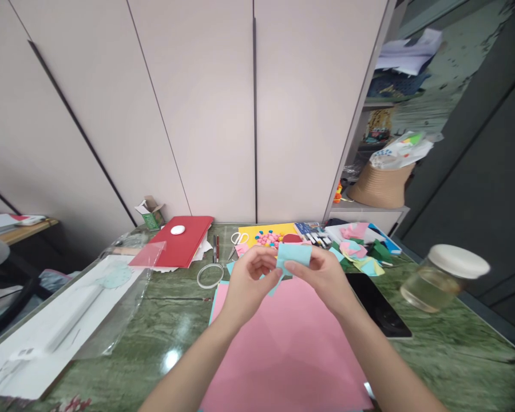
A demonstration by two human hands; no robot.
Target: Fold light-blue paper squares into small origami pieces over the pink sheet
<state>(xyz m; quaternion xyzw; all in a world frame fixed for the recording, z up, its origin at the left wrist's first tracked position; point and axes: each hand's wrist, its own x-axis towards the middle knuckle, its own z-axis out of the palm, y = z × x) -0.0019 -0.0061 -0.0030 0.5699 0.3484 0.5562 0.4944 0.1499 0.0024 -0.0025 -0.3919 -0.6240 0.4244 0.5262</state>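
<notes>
A small light-blue piece of paper (294,253) is held up between my two hands, above the far end of a large pink paper sheet (283,343). My left hand (252,279) pinches its left edge between thumb and fingers. On the other side, my right hand (326,274) grips it with the thumb across the front and the fingers behind. Part of the paper hangs below my fingertips, and whether it is folded is hard to make out. Light-blue paper shows under the pink sheet's left edge.
Behind my hands lie white scissors (240,238), pink pompoms (269,239) and yellow paper (249,231). Coloured scraps (360,252), a black tablet (380,306) and a lidded jar (444,277) are at right. A tape roll (210,276), red folder (182,243) and white lamp (77,317) are left.
</notes>
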